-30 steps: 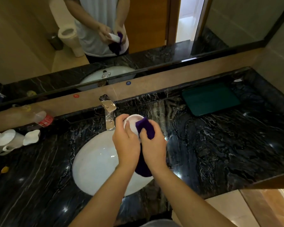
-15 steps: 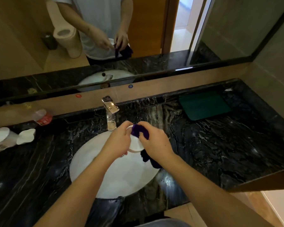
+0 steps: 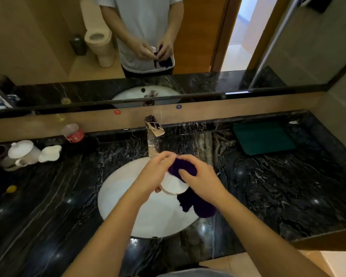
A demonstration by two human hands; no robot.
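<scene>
Left hand point(image 3: 154, 175) around white cup point(image 3: 172, 185), perhaps; right hand point(image 3: 204, 182) with purple cloth point(image 3: 183, 167) atop.

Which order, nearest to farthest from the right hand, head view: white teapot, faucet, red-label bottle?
From the right hand:
1. Faucet, just behind it, at the sink's back edge.
2. Red-label bottle, back left by the wall.
3. White teapot, far left on the counter.

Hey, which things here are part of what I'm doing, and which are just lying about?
In use: white cup in left hand; purple cloth in right hand.
Lying about: white teapot, plastic bottle, green tray.
</scene>
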